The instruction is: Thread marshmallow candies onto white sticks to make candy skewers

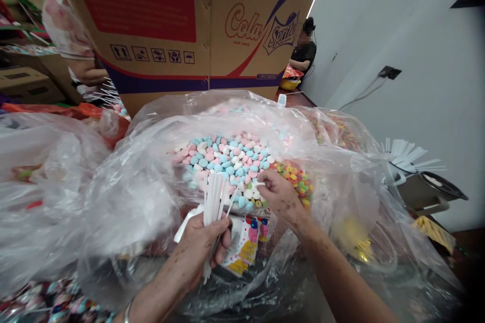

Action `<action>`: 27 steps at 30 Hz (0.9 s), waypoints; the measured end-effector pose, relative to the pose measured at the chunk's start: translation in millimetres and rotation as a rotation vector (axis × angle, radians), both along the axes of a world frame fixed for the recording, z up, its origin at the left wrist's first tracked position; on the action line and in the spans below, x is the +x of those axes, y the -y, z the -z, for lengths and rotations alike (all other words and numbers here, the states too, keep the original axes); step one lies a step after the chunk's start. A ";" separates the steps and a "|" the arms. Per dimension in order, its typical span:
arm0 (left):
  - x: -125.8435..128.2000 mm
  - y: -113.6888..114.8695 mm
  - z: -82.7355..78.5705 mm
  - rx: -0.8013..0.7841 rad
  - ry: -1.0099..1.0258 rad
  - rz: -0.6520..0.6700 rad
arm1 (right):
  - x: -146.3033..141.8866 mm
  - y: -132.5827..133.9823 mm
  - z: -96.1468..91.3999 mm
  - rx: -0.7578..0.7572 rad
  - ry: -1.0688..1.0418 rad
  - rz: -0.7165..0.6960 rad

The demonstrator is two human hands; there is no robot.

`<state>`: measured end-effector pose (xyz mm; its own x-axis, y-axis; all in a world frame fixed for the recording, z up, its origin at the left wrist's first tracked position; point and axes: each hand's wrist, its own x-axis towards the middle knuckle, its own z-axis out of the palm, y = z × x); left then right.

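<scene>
My left hand (pixel 210 239) is wrapped round a bundle of flat white sticks (pixel 215 197), with one stick leaning out to the right. Over the candy pile my right hand (pixel 280 194) is closed in a pinch, and a small white piece, seemingly a candy, shows at its fingertips. Beneath lie pink, blue and white candies (pixel 227 156) in a clear plastic bag (pixel 151 136). To the right of them are orange, yellow and green ring candies (pixel 293 176), partly behind my right wrist. Printed wrappers (pixel 246 245) with coloured dots lie just right of my left hand.
A large cardboard box (pixel 159 10) stands behind the bag. At the right, a grey jug (pixel 420 192) stands by more white sticks (pixel 409 154). Wrapped sweets (pixel 56 303) lie at lower left. One person (pixel 305 53) sits behind at right, another (pixel 76 35) at left.
</scene>
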<state>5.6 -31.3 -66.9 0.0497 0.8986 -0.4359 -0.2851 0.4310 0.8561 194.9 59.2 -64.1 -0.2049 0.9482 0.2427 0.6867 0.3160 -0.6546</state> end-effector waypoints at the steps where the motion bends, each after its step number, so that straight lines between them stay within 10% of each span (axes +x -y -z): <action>1: 0.1 -0.1 -3.0 -0.007 0.016 -0.006 | -1.6 -2.1 -0.8 0.008 -0.035 -0.022; 10: -9.1 5.8 -17.7 -0.007 0.081 0.016 | -27.0 -13.1 13.0 0.146 0.345 -0.224; 27: -19.7 12.6 -6.6 -0.036 0.028 0.001 | -28.6 -19.8 -5.0 -0.007 0.448 -0.383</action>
